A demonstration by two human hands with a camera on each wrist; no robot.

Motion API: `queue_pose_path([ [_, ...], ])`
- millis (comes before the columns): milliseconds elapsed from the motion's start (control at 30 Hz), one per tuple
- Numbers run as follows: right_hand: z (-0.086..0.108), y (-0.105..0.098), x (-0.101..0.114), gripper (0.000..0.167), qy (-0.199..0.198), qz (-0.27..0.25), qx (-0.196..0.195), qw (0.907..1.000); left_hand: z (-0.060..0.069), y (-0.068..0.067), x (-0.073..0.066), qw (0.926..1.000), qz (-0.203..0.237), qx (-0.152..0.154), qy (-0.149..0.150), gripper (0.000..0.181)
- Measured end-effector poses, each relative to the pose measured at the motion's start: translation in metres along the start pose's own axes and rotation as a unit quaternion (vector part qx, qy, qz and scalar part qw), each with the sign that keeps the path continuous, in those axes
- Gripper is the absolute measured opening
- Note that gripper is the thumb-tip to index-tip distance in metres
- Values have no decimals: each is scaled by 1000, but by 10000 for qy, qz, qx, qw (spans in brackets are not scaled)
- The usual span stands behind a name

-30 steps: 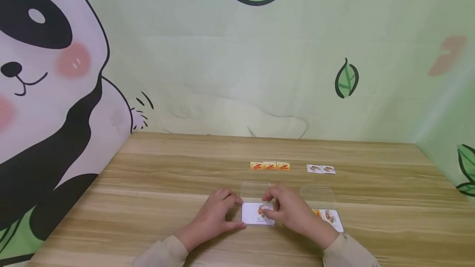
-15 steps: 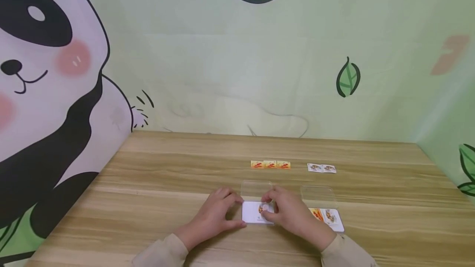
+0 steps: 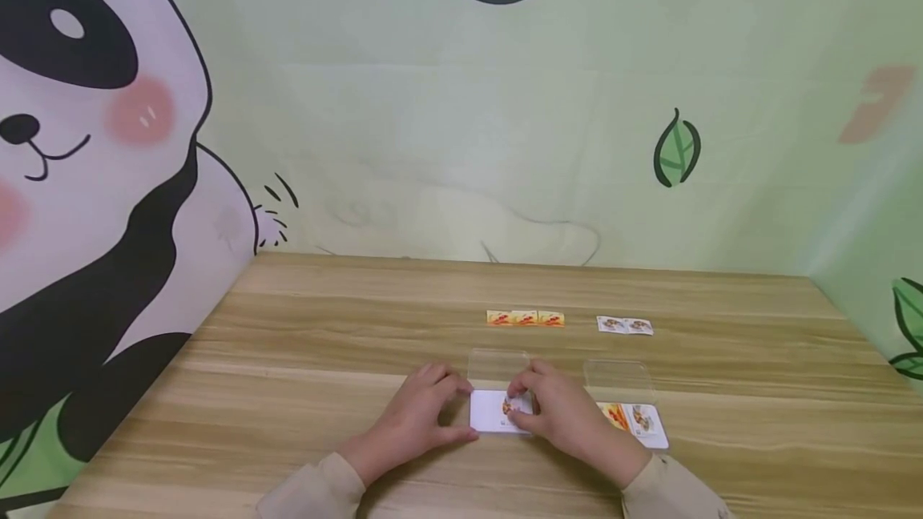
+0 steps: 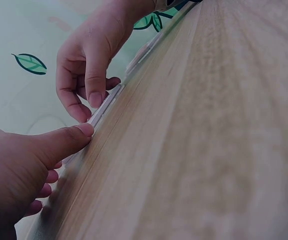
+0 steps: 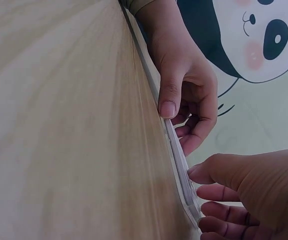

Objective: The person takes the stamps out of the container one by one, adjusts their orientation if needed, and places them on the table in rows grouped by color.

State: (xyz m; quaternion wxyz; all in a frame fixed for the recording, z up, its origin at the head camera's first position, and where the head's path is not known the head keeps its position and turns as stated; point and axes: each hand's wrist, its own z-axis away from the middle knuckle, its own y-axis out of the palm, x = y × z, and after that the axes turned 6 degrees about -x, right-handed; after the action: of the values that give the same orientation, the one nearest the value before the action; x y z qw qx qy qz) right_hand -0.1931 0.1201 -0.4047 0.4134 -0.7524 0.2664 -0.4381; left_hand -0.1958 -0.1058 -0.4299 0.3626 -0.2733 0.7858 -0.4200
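My left hand (image 3: 420, 415) holds the left end of a small white plastic case (image 3: 485, 411), thumb at its near edge and a finger at its far edge. My right hand (image 3: 558, 411) is over the case's right part. Its thumb and forefinger pinch a small picture card (image 3: 507, 407) lying on the white surface, partly hidden by the fingers. The case's clear lid (image 3: 499, 367) lies folded back behind it. In the left wrist view the case (image 4: 103, 111) appears edge-on between both hands; the right wrist view also shows the case (image 5: 176, 155) from the side.
A second white case (image 3: 658, 436) with an orange card (image 3: 615, 415) and a white picture card (image 3: 642, 420) stands to the right, its clear lid (image 3: 618, 379) folded back. Farther off lie a row of orange cards (image 3: 525, 318) and a pair of white picture cards (image 3: 625, 325).
My right thumb and forefinger have settled slightly closer around the small picture card. The left hand has kept its hold on the case. The head view has shifted very slightly.
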Motion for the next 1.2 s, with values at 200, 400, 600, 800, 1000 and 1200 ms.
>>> queue_pose_path([
  [200, -1, 1, -1, 19, -67, 10, -56, 10000, 0, -1, 0, 10000, -1, -32, 2, 45],
  [400, 0, 1, -1, 20, -86, -33, -102, 9999, 0, -1, 0, 10000, -16, -32, 4, 45],
  [600, 0, 1, -1, 21, -70, -13, -91, 9999, 0, -1, -1, 10000, 0, -13, -7, 46],
  [800, 1, 1, -2, 20, -49, 2, -90, 9999, 0, -1, -1, 10000, -45, -19, 6, 45],
  [1000, 0, 0, -1, 17, -54, -60, -79, 9999, 0, 0, -1, 10000, -55, -21, 20, 45],
  [1200, 0, 0, -2, 14, -41, -109, -37, 9999, 0, -1, -1, 10000, -39, -66, 55, 46],
])
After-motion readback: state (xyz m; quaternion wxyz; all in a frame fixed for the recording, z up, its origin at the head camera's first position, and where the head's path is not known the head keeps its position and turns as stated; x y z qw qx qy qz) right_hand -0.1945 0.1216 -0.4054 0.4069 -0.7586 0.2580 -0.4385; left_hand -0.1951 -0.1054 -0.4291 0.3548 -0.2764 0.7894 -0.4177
